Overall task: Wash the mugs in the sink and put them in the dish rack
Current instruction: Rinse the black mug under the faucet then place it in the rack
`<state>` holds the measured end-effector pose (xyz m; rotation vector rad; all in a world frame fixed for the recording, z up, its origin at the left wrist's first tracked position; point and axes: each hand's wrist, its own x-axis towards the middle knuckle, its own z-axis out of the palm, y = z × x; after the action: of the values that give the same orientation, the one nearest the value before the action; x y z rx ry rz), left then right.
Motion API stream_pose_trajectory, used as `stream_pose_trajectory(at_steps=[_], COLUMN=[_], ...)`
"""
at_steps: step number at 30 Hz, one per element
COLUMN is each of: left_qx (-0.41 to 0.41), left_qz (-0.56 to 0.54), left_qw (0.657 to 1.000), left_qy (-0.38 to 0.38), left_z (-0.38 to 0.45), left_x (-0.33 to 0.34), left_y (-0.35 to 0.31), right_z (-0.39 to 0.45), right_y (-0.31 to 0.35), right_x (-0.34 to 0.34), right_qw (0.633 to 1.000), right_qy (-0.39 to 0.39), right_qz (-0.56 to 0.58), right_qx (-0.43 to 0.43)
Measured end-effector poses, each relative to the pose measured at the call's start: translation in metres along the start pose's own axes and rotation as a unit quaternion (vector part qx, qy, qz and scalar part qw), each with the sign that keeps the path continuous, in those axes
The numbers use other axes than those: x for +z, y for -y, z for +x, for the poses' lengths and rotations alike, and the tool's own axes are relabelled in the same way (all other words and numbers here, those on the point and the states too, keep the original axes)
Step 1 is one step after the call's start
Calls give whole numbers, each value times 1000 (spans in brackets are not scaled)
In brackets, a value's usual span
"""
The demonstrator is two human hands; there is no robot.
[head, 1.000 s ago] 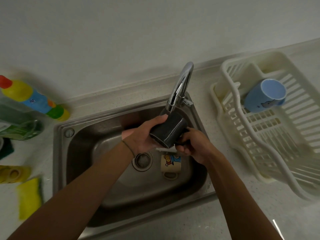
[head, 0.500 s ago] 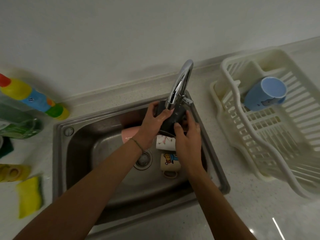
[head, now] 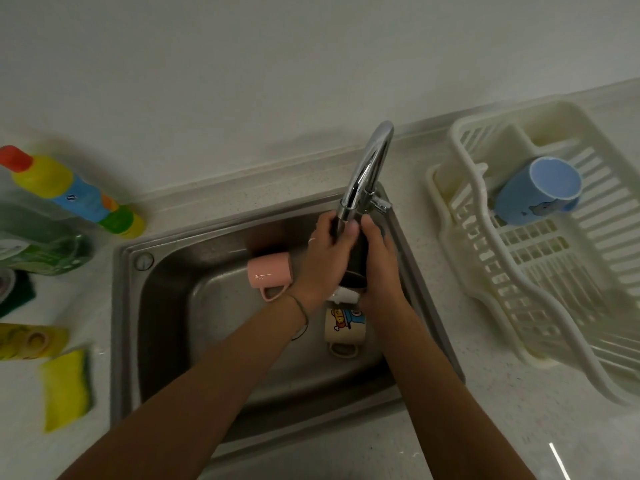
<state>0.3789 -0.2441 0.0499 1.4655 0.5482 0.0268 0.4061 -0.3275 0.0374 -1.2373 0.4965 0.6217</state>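
Gripping dark glossy ceramic mug (head: 356, 251) between left hand (head: 325, 258) and right hand (head: 379, 261); wet, could slip onto white mug (head: 346, 294) just below.

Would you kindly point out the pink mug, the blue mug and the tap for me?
pink mug (head: 269, 270), head view, on its side wall.
blue mug (head: 519, 202), head view, on its outer wall.
tap (head: 369, 168), head view, on the curved spout.
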Motion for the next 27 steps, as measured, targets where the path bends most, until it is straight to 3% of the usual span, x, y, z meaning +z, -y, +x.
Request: stream_pose_trajectory(at_steps=[4,11,16,19,23,27], left_qx=[47,-16,52,25,-2,-8], left_qz=[31,56,60,141,70,-1], left_qw=[998,997,996,988,992,999], left_qy=[4,-54,-32,-58,-105,-43], left_z=[1,11,5,15,22,0], left_x=[1,2,8,0,-5,12], left_y=[2,-26,-13,-20,-23,-17], right_z=[5,6,7,1,-3,-3], right_y=[1,0,3,1,1,7], right_x=[-4,-9,-7,-13,-16,-13], right_qw=[998,992,996,991,986,991], right_qy=[43,91,79,112,140,106], right_qz=[20,70,44,68,79,72], right_qx=[38,45,20,39,33,32])
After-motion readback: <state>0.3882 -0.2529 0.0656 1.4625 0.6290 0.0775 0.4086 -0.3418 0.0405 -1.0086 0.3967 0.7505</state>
